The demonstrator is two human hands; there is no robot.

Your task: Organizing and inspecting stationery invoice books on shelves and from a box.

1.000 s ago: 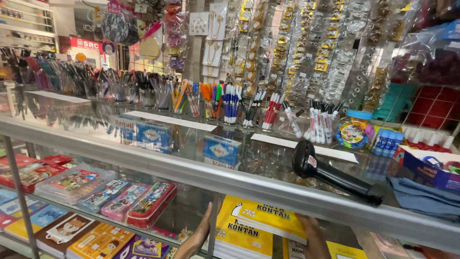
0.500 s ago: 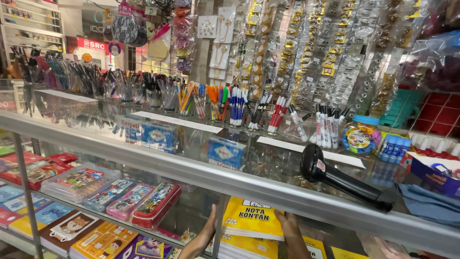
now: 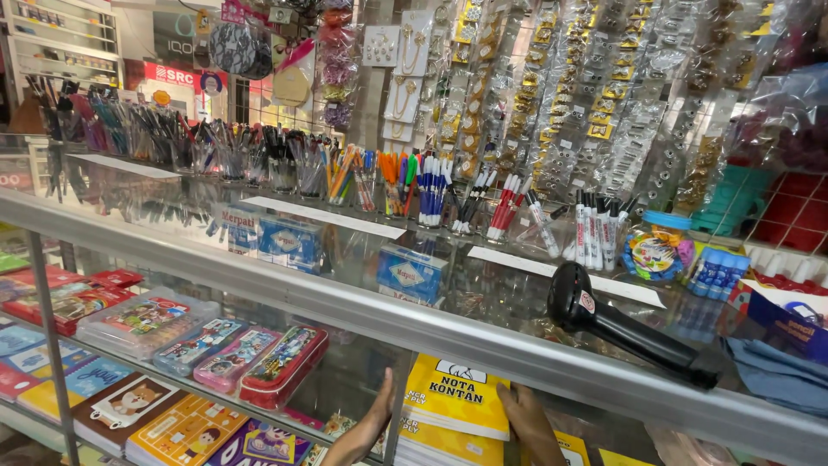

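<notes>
Behind the glass front of a shop counter, my left hand (image 3: pixel 366 427) and my right hand (image 3: pixel 528 423) press against the two sides of a stack of yellow receipt books (image 3: pixel 453 401) on an inner shelf. The left fingers lie along the stack's left edge, the right fingers along its right edge. The top book has a yellow cover with black print. Both wrists run out of the bottom of the view.
A black hand-held scanner (image 3: pixel 625 328) lies on the glass countertop (image 3: pixel 345 233). Cups of pens and markers (image 3: pixel 414 185) line the back. Pencil cases (image 3: pixel 250 358) and notebooks (image 3: pixel 181 427) fill the shelves at left. Blue cloth (image 3: pixel 776 375) lies at right.
The view has moved in and tilted down toward the case. Both hands stay on the yellow stack, with more of them and the top cover showing now.
</notes>
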